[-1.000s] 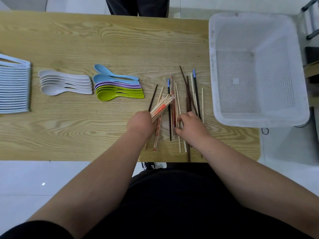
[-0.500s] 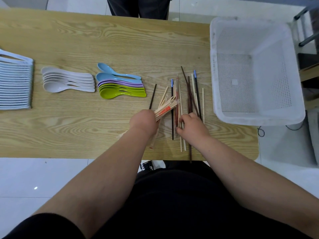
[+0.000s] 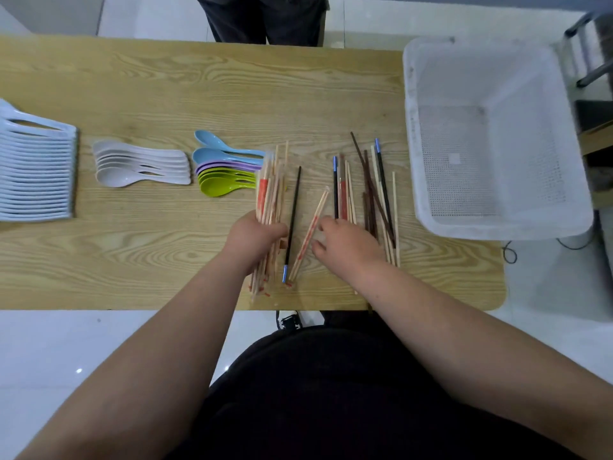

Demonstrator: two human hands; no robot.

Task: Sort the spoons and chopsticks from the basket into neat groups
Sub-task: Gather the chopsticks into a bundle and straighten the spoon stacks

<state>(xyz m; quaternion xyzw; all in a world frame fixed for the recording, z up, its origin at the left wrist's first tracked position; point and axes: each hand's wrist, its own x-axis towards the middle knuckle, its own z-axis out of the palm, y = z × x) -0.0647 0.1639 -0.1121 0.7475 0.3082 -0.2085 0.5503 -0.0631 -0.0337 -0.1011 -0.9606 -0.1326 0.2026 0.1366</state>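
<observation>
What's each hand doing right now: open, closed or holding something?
Left hand: grips the bundle of wooden chopsticks.
Right hand: open, over the loose chopsticks, holding nothing.

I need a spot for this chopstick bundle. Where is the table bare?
The table is bare along its far side, behind the white spoons, coloured spoons and loose chopsticks, and along the near edge left of the left hand. It is crowded between that hand and the basket.
</observation>
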